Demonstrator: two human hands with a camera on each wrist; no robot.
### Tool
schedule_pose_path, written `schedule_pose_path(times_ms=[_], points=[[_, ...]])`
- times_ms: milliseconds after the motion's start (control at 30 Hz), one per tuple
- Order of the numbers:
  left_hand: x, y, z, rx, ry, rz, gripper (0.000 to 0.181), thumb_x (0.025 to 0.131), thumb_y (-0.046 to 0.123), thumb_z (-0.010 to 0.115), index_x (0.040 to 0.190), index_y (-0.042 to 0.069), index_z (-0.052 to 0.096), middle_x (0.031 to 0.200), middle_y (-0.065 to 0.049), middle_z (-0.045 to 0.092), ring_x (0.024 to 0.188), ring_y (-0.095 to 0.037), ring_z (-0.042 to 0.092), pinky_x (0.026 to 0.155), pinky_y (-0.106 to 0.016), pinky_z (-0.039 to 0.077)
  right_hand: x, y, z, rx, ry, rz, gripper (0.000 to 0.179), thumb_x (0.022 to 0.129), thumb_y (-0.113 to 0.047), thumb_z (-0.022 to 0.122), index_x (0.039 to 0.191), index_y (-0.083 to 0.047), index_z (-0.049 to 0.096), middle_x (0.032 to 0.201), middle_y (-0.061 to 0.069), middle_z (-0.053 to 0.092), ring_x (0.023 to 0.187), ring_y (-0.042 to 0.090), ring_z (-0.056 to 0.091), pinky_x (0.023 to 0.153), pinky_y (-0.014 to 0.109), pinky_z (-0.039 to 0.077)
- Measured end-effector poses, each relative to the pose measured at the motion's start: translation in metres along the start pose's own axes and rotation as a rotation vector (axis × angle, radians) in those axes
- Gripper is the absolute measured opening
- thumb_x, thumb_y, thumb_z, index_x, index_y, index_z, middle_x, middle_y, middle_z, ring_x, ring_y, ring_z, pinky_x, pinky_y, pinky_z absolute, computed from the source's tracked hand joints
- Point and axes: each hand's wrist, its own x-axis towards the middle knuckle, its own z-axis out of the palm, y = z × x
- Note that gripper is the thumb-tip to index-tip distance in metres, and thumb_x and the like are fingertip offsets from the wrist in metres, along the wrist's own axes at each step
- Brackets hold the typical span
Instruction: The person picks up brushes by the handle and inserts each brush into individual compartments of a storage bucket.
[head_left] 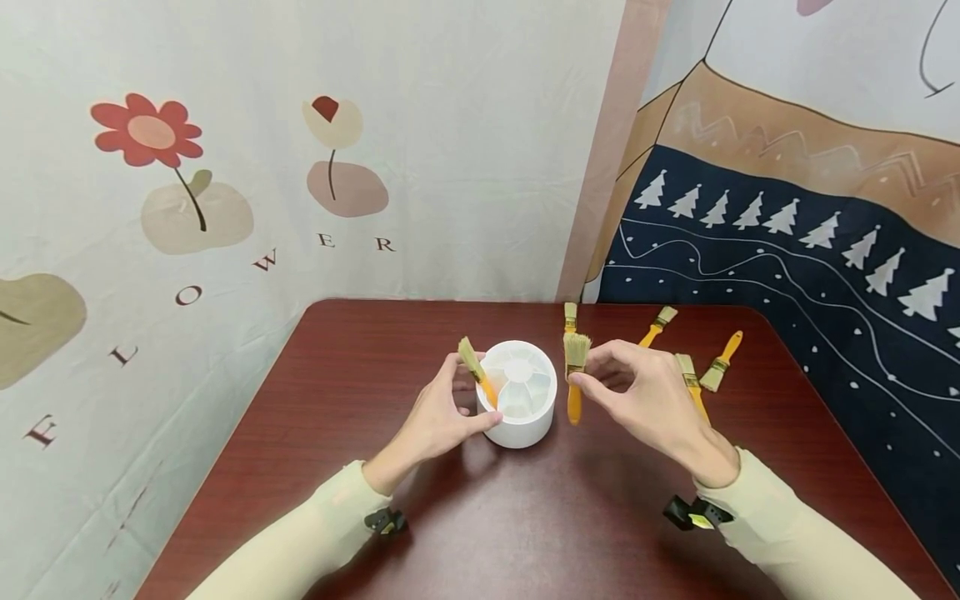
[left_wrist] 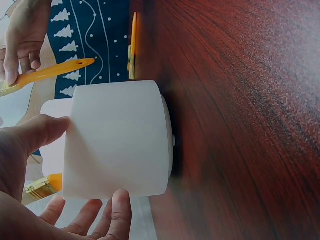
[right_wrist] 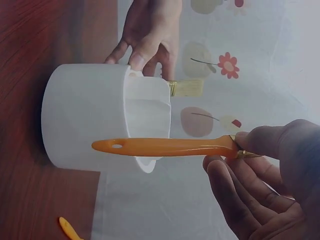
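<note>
Pale sleeves (head_left: 300, 533) lay foremost, on the near side of the white container (head_left: 525, 433). Left hand (head_left: 438, 417) grasped the container's left wall, thumb at the rim. One brush (head_left: 481, 375) stood inside the container's left part, bristles up, tilted outward; its lower end was hidden, seemingly in a left compartment. Right hand (head_left: 648, 392) pinched a second brush (head_left: 575, 363) at the ferrule, bristles up, raised just right of the container. Four further brushes (head_left: 722, 365) lay on the red-brown table (head_left: 337, 400), right of the container.
</note>
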Motion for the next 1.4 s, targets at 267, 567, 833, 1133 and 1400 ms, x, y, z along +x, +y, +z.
schedule_pose_path(times_ms=[267, 567, 833, 1133, 1400], points=[[0.0, 0.0, -0.001, -0.004, -0.003, 0.002, 0.087, 0.087, 0.02, 0.103, 0.16, 0.023, 0.055, 0.146, -0.011, 0.075, 0.134, -0.035, 0.079, 0.097, -0.049, 0.072, 0.0, -0.005, 0.001, 0.027, 0.015, -0.006, 0.028, 0.092, -0.011, 0.1, 0.113, -0.019, 0.083, 0.1, -0.005, 0.087, 0.083, 0.004, 0.082, 0.081, 0.016, 0.067], [0.001, -0.001, -0.001, 0.002, -0.002, 0.009, 0.088, 0.087, 0.02, 0.103, 0.161, 0.023, 0.055, 0.146, -0.012, 0.075, 0.134, -0.036, 0.079, 0.097, -0.05, 0.072, 0.002, -0.01, 0.003, 0.064, 0.045, -0.06, 0.028, 0.091, -0.009, 0.101, 0.111, -0.017, 0.083, 0.099, -0.004, 0.087, 0.083, 0.004, 0.082, 0.081, 0.015, 0.067], [0.001, 0.0, -0.001, 0.001, -0.003, 0.002, 0.088, 0.087, 0.021, 0.103, 0.161, 0.023, 0.055, 0.147, -0.011, 0.074, 0.134, -0.036, 0.079, 0.098, -0.052, 0.072, 0.004, -0.014, 0.005, 0.084, 0.059, -0.077, 0.026, 0.092, -0.008, 0.1, 0.11, -0.017, 0.084, 0.099, -0.005, 0.087, 0.083, 0.005, 0.082, 0.081, 0.016, 0.067], [0.0, 0.0, -0.001, -0.002, -0.001, -0.003, 0.088, 0.088, 0.021, 0.103, 0.161, 0.023, 0.055, 0.147, -0.012, 0.074, 0.133, -0.035, 0.079, 0.099, -0.054, 0.072, 0.006, -0.017, 0.009, 0.104, 0.067, -0.087, 0.026, 0.092, -0.008, 0.1, 0.11, -0.018, 0.084, 0.099, -0.006, 0.087, 0.083, 0.004, 0.083, 0.081, 0.017, 0.068], [0.0, 0.0, -0.001, -0.004, -0.003, -0.001, 0.088, 0.088, 0.021, 0.103, 0.161, 0.023, 0.054, 0.147, -0.011, 0.074, 0.133, -0.035, 0.079, 0.099, -0.053, 0.072, 0.008, -0.021, 0.014, 0.12, 0.07, -0.107, 0.026, 0.092, -0.007, 0.1, 0.11, -0.016, 0.084, 0.1, -0.004, 0.088, 0.084, 0.005, 0.083, 0.082, 0.017, 0.068]])
